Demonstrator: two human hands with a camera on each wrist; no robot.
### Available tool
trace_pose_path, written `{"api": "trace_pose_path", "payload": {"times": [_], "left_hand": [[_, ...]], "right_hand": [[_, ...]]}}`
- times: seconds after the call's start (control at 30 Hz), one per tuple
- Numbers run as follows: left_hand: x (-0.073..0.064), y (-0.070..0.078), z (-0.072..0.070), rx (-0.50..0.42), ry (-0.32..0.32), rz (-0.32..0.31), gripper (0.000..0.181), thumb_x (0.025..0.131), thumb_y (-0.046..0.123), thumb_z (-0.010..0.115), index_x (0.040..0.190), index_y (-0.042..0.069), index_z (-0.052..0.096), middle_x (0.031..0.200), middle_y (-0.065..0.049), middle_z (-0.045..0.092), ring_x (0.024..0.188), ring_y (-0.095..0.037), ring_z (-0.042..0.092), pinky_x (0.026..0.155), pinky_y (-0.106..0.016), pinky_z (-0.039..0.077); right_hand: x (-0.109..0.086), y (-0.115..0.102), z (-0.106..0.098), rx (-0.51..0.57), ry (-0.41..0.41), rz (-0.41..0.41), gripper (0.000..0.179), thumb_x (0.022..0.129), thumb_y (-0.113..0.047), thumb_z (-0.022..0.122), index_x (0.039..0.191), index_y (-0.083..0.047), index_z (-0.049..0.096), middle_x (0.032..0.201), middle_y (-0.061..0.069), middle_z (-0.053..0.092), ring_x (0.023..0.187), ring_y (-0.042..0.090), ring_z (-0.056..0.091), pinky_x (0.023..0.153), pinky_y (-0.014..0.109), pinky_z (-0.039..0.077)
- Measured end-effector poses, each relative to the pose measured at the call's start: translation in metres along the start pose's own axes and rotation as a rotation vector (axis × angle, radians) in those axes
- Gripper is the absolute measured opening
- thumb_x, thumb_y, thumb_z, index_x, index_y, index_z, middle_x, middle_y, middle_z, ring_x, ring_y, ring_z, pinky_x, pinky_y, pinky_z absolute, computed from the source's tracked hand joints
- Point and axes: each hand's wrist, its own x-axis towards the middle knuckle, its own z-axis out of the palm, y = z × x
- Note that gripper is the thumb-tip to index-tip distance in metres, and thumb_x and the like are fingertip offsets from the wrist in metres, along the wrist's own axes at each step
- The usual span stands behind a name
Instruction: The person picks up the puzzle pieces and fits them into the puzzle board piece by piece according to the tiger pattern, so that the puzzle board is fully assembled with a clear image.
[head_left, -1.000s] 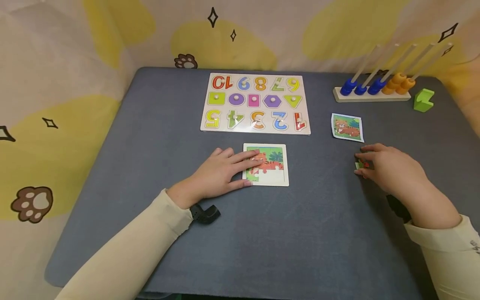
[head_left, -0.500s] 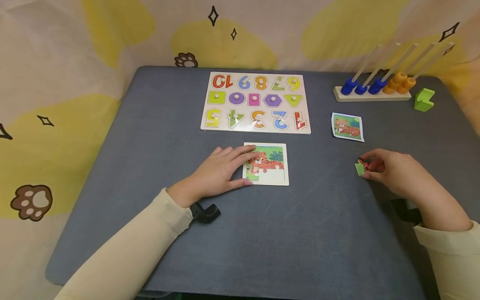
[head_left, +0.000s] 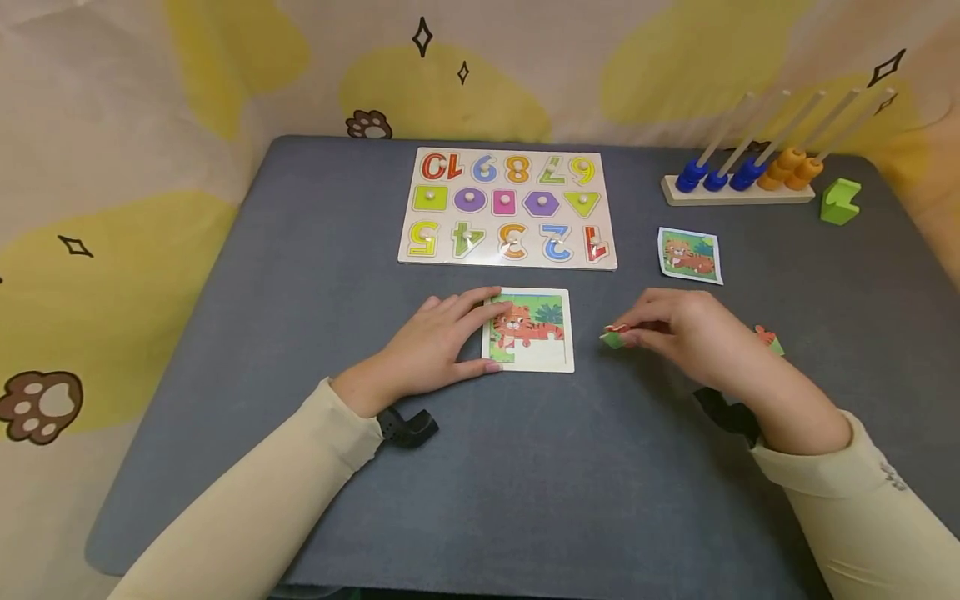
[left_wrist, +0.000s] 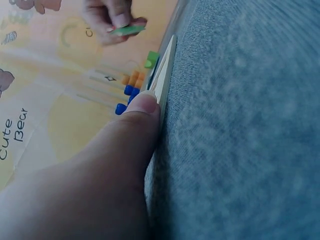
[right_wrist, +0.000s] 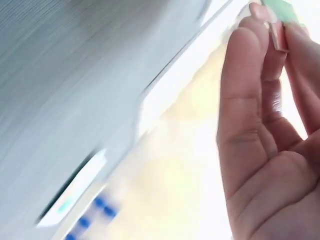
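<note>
A square tiger jigsaw puzzle [head_left: 542, 354] lies in its white frame, its lower right part showing bare backing. My left hand [head_left: 420, 350] rests on its left side, fingers spread over the picture and thumb at the lower edge; the left wrist view has that thumb against the frame's rim [left_wrist: 167, 65]. Just right of the puzzle, my right hand [head_left: 697, 337] pinches a green-and-red puzzle piece [head_left: 613, 339] between thumb and fingertips, also visible in the right wrist view as a green piece [right_wrist: 281, 10]. Another puzzle piece [head_left: 768, 340] lies on the table beyond the right wrist, partly hidden.
A number and shape peg board [head_left: 487, 218] lies behind the puzzle. A small tiger picture card [head_left: 688, 257] is at the right, in front of a bead-and-rod counting stand [head_left: 738, 193] with a green block [head_left: 840, 202] beside it. A printed cloth [head_left: 480, 100] hangs behind the table.
My right hand has lifted the puzzle piece and carried it left towards the puzzle, uncovering another piece on the table. My left hand has stayed on the puzzle.
</note>
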Motion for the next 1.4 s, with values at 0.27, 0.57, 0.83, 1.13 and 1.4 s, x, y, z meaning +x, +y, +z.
{"api": "trace_pose_path", "payload": {"times": [0.27, 0.57, 0.83, 1.13, 1.4], "left_hand": [[0.001, 0.0, -0.001, 0.007, 0.009, 0.006, 0.077, 0.098, 0.055, 0.069, 0.162, 0.021, 0.04, 0.167, -0.007, 0.033, 0.145, -0.023, 0.042, 0.101, -0.045, 0.036], [0.001, 0.001, -0.002, 0.005, 0.012, 0.009, 0.074, 0.098, 0.055, 0.069, 0.159, 0.02, 0.046, 0.164, -0.006, 0.038, 0.143, -0.022, 0.044, 0.103, -0.045, 0.036], [0.003, 0.001, -0.002, 0.016, 0.025, 0.021, 0.074, 0.097, 0.055, 0.07, 0.158, 0.02, 0.048, 0.164, -0.007, 0.038, 0.141, -0.022, 0.045, 0.102, -0.045, 0.037], [0.001, 0.002, -0.003, 0.016, 0.016, 0.004, 0.073, 0.098, 0.054, 0.07, 0.158, 0.02, 0.048, 0.164, -0.007, 0.038, 0.139, -0.022, 0.046, 0.102, -0.044, 0.036], [-0.002, 0.002, -0.002, 0.028, 0.006, 0.004, 0.075, 0.098, 0.055, 0.07, 0.159, 0.02, 0.046, 0.163, -0.007, 0.037, 0.138, -0.023, 0.047, 0.102, -0.044, 0.035]], "right_hand": [[0.054, -0.045, 0.035, 0.045, -0.139, 0.045, 0.016, 0.089, -0.001, 0.083, 0.104, -0.009, 0.081, 0.087, -0.004, 0.075, 0.078, 0.011, 0.066, 0.073, 0.034, 0.054], [0.078, -0.051, 0.055, -0.003, -0.2, -0.003, 0.011, 0.089, -0.003, 0.084, 0.098, -0.008, 0.082, 0.09, -0.001, 0.074, 0.082, 0.017, 0.065, 0.08, 0.038, 0.054], [0.068, -0.06, 0.063, -0.18, -0.084, -0.053, 0.012, 0.084, -0.005, 0.088, 0.094, -0.01, 0.085, 0.092, 0.001, 0.07, 0.087, 0.023, 0.064, 0.078, 0.04, 0.055], [0.044, -0.065, 0.064, -0.325, -0.011, -0.07, 0.022, 0.086, -0.009, 0.088, 0.106, -0.014, 0.084, 0.095, 0.002, 0.071, 0.087, 0.022, 0.065, 0.071, 0.04, 0.056], [0.007, -0.012, 0.006, -0.296, 0.066, 0.168, 0.024, 0.087, -0.003, 0.084, 0.111, -0.005, 0.08, 0.099, 0.012, 0.076, 0.088, 0.031, 0.072, 0.075, 0.053, 0.054]]}}
